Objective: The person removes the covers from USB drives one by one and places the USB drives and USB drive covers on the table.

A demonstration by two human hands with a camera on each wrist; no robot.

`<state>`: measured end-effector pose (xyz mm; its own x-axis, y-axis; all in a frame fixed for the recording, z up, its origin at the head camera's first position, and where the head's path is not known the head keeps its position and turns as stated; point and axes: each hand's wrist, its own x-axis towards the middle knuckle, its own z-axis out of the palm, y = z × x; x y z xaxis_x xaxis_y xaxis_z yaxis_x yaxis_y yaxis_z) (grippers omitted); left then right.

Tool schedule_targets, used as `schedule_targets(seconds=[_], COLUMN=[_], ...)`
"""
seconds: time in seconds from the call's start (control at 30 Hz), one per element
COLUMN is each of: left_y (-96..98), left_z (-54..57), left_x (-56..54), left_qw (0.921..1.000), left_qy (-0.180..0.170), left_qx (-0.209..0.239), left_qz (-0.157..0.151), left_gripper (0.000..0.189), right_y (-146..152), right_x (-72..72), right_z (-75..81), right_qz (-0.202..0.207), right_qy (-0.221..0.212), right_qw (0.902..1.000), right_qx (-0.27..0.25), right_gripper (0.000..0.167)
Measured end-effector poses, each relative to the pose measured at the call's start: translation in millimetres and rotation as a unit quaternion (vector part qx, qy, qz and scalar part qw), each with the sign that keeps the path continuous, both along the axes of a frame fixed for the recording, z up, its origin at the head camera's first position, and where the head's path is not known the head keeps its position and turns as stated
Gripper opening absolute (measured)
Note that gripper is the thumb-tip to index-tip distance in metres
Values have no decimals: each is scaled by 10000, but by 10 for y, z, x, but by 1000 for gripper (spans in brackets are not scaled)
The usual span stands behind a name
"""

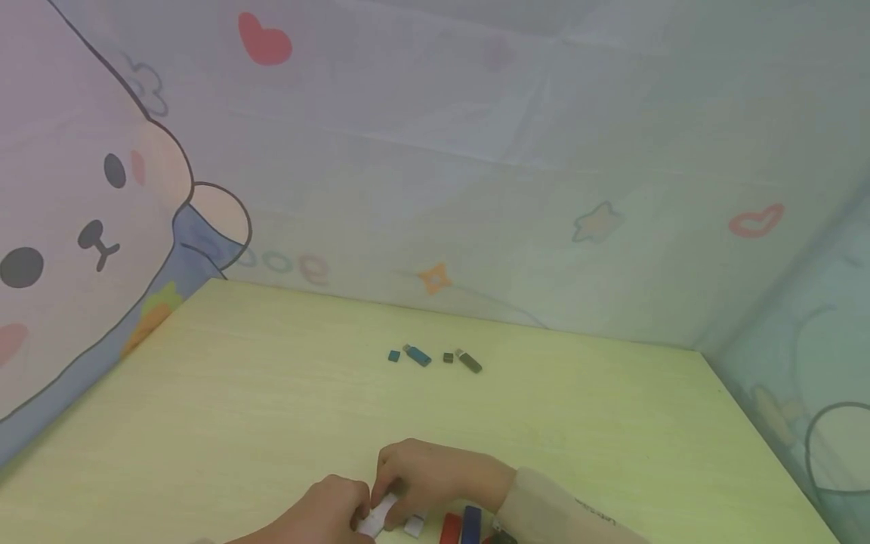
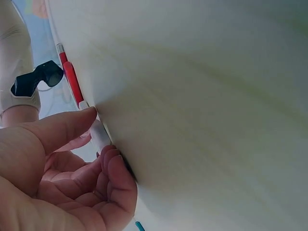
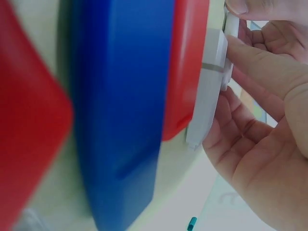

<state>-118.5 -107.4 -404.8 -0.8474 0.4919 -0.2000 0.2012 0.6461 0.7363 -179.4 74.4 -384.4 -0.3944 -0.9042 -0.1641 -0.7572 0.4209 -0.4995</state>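
Both hands meet over the near part of the tabletop (image 1: 272,393), and between them is one white stick (image 1: 374,520), low in the head view. The left hand (image 1: 326,514) has its fingers bent and pinches one end; the right hand (image 1: 428,476) also has its fingers curled and grips the other end, probably because so small a piece needs to be steadied from two sides. The white pieces overlap in the right wrist view, so I cannot tell surely whether a cap is on the held stick. A second white stick (image 1: 414,526) lies just beside the right hand, and next to it are a red stick (image 1: 450,529) and a blue stick (image 1: 471,525), placed side by side, it seems for easy reach. Well apart, on the far part, a teal stick (image 1: 418,356) and a dark stick (image 1: 470,361) lie with bare plugs. The teal cap (image 1: 394,356) and the dark cap (image 1: 448,357) are each near the plug of their own colour, perhaps so that the pairs are not mixed.
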Motion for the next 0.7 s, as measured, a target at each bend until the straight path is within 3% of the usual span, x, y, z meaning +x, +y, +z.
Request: schedule_targets(seconds=[0.13, 0.27, 0.43, 0.7], left_y=[-20, -38, -41, -2], left_z=[18, 75, 211, 438], left_x=[11, 23, 13, -21], left_qw=[9999, 9991, 9952, 9896], left_qy=[41, 294, 957, 1421], left_qx=[121, 290, 148, 104], left_qz=[-11, -57, -160, -200], left_gripper=[13, 10, 10, 14], right_y=[10, 23, 67, 231], right_x=[1, -5, -27, -42], right_z=[11, 69, 178, 331], right_qz=[124, 131, 22, 4], right_qy=[118, 184, 128, 154], right_qw=[9998, 9996, 9996, 9966], right_qx=[-61, -151, -252, -804], right_gripper=[18, 17, 17, 16])
